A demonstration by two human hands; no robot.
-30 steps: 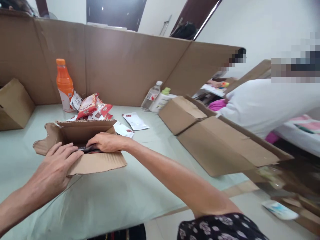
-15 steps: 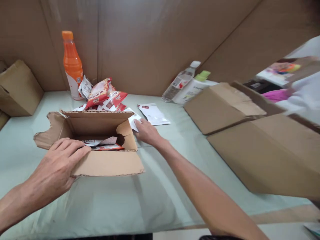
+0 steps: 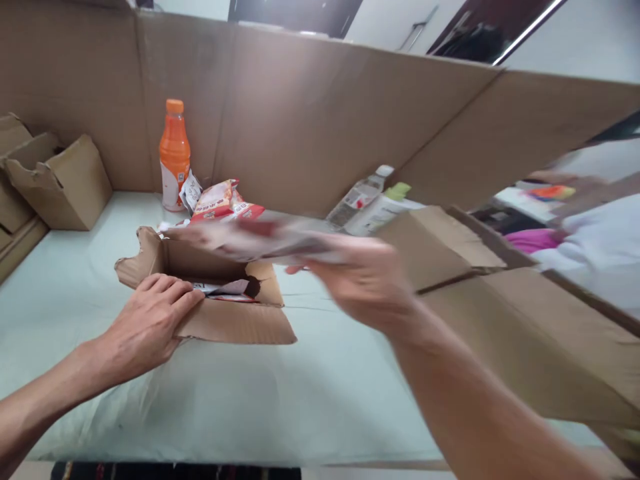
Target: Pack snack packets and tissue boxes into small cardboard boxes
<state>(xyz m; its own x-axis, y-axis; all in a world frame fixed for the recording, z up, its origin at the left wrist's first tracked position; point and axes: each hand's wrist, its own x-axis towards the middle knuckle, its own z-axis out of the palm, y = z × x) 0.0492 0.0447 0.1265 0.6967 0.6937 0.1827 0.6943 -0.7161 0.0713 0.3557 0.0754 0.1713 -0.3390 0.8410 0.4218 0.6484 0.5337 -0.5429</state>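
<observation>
An open cardboard box [image 3: 235,323] stands on the pale green cloth, its front flap folded outward. My left hand [image 3: 160,310] grips its front left edge, fingers over the rim. Inside lie a white sachet [image 3: 233,288] and something with a red edge, partly covered. Above the box's back right side, my right hand [image 3: 360,273] is closed on a flat white-and-red packet [image 3: 255,240], smeared by motion. Behind the box sit red-and-white snack packets [image 3: 220,200], partly hidden by the held packet.
An orange drink bottle [image 3: 175,153] stands at the back left. A clear bottle [image 3: 357,197] and a white bottle with a green cap [image 3: 385,210] lean at the back. Cardboard boxes [image 3: 530,340] flank the right, others [image 3: 75,187] the left. Tall cardboard [image 3: 310,120] walls the back.
My right hand has lifted a packet off the cloth and swung it up over the box. My left hand stays on the box. The view has shifted, showing more above the back wall.
</observation>
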